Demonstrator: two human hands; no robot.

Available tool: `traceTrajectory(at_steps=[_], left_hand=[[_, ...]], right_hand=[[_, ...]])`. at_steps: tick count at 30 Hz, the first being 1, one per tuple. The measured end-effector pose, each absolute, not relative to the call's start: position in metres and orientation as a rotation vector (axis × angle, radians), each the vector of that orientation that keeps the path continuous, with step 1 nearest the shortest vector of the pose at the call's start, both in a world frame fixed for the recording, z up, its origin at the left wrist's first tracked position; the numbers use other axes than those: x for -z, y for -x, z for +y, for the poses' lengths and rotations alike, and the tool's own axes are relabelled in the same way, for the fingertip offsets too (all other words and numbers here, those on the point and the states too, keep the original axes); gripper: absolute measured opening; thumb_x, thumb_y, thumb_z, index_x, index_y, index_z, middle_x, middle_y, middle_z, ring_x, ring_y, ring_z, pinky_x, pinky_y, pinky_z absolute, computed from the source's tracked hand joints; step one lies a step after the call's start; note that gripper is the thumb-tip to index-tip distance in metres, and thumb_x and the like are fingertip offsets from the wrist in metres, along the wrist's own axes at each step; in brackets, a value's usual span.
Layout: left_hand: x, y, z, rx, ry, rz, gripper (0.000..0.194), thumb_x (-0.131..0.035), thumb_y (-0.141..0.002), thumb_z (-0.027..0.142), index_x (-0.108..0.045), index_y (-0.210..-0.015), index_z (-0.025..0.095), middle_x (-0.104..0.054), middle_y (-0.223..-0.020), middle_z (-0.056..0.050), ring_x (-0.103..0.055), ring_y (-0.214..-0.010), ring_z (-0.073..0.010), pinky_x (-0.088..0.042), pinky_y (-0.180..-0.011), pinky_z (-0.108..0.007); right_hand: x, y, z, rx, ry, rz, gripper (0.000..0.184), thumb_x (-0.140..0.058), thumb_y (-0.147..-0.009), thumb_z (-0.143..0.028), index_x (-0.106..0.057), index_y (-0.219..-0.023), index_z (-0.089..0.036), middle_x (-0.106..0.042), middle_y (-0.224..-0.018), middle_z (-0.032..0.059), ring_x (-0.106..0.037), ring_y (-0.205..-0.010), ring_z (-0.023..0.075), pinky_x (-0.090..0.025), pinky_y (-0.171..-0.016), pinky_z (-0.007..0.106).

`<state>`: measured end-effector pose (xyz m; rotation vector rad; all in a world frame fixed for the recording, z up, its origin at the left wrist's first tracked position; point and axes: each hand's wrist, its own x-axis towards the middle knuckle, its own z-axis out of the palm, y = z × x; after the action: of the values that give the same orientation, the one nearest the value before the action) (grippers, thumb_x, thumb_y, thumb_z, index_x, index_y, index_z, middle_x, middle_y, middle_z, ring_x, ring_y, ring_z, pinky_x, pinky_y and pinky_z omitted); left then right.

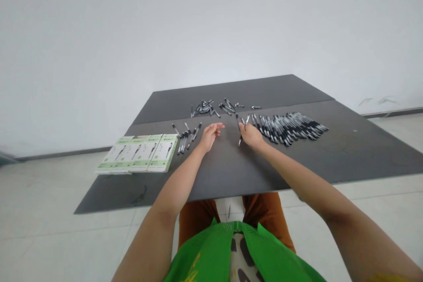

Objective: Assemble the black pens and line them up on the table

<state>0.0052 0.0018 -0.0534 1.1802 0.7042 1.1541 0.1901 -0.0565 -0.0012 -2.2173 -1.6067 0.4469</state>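
My right hand (251, 135) is closed on a black-and-clear pen (247, 120) that sticks up past its fingers. Another slim dark pen (237, 120) shows along the left side of this hand; whether it is gripped or lies on the table I cannot tell. Just to the right of the hand spreads a long row of pens (287, 128), laid side by side at a slant. My left hand (209, 136) hovers over the dark table with fingers stretched toward the right hand, and no object shows in it. Left of it lie several pens (188, 139).
Green-and-white pen boxes (140, 153) lie side by side at the table's left edge. Farther back is a loose heap of pens (205, 107), with a few more pens (228, 105) and small pieces (256, 107) right of it. A seam crosses the dark table (224, 176).
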Motion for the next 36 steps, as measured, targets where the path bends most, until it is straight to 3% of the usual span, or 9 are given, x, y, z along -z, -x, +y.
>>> traceTrajectory(at_steps=[3, 6, 10, 13, 18, 28, 36], left_hand=[[0.057, -0.004, 0.008, -1.227, -1.003, 0.769, 0.03, -0.058, -0.089, 0.041, -0.066, -0.098, 0.012, -0.071, -0.095, -0.01, -0.055, -0.063, -0.0087, -0.04, -0.064, -0.023], [0.06, -0.007, 0.006, -1.151, -1.254, 0.858, 0.023, -0.056, -0.091, 0.032, -0.064, -0.102, 0.013, -0.07, -0.094, -0.007, -0.056, -0.064, -0.0089, -0.043, -0.064, -0.023], [0.064, -0.011, -0.005, -0.944, -1.891, 0.942, 0.017, -0.054, -0.087, 0.014, -0.065, -0.1, 0.014, -0.071, -0.095, -0.005, -0.062, -0.081, -0.0124, -0.049, -0.08, -0.026], [0.063, -0.012, -0.012, -0.884, -2.167, 0.959, 0.022, -0.053, -0.083, 0.005, -0.066, -0.097, 0.015, -0.071, -0.097, -0.006, -0.064, -0.087, -0.0146, -0.05, -0.088, -0.03], [0.062, -0.012, -0.013, -0.883, -2.173, 0.987, 0.021, -0.052, -0.085, 0.005, -0.067, -0.097, 0.015, -0.072, -0.095, -0.006, -0.066, -0.088, -0.0147, -0.053, -0.089, -0.031], [0.059, -0.011, -0.01, -0.837, -2.053, 0.967, 0.021, -0.054, -0.085, 0.005, -0.067, -0.099, 0.014, -0.074, -0.097, -0.006, -0.069, -0.09, -0.0134, -0.054, -0.088, -0.028], [0.055, -0.012, -0.011, -0.814, -2.006, 0.963, 0.019, -0.055, -0.085, 0.006, -0.068, -0.098, 0.013, -0.073, -0.097, -0.007, -0.068, -0.089, -0.0134, -0.053, -0.089, -0.028]], right_hand=[[-0.017, -0.179, -0.041, -0.371, 2.318, -1.71, 0.056, -0.035, -0.1, -0.052, -0.054, -0.125, -0.006, -0.067, -0.119, 0.0259, -0.065, -0.114, 0.0283, -0.047, -0.091, 0.033], [-0.02, -0.163, -0.023, -0.215, 2.323, -1.905, 0.053, -0.043, -0.098, -0.051, -0.054, -0.125, -0.007, -0.068, -0.116, 0.0255, -0.066, -0.114, 0.0286, -0.05, -0.091, 0.035], [-0.005, -0.146, 0.002, -0.049, 2.342, -1.979, 0.046, -0.057, -0.094, -0.03, -0.053, -0.128, 0.0, -0.069, -0.109, 0.0293, -0.069, -0.108, 0.03, -0.053, -0.087, 0.036], [0.006, -0.144, 0.017, 0.007, 2.352, -1.97, 0.039, -0.051, -0.095, -0.021, -0.055, -0.126, 0.002, -0.07, -0.107, 0.0299, -0.071, -0.104, 0.0302, -0.055, -0.083, 0.037], [0.012, -0.159, 0.025, 0.144, 2.336, -2.089, 0.034, -0.04, -0.095, -0.009, -0.067, -0.116, -0.003, -0.07, -0.107, 0.0291, -0.07, -0.106, 0.0289, -0.055, -0.084, 0.037], [0.003, -0.222, 0.014, 0.274, 2.301, -2.271, 0.032, -0.045, -0.097, -0.019, -0.068, -0.113, -0.005, -0.068, -0.113, 0.03, -0.069, -0.108, 0.032, -0.053, -0.087, 0.041], [0.0, -0.223, 0.038, 0.29, 2.353, -2.088, 0.042, -0.035, -0.099, -0.028, -0.07, -0.115, -0.009, -0.069, -0.112, 0.024, -0.068, -0.105, 0.0312, -0.051, -0.085, 0.04]])
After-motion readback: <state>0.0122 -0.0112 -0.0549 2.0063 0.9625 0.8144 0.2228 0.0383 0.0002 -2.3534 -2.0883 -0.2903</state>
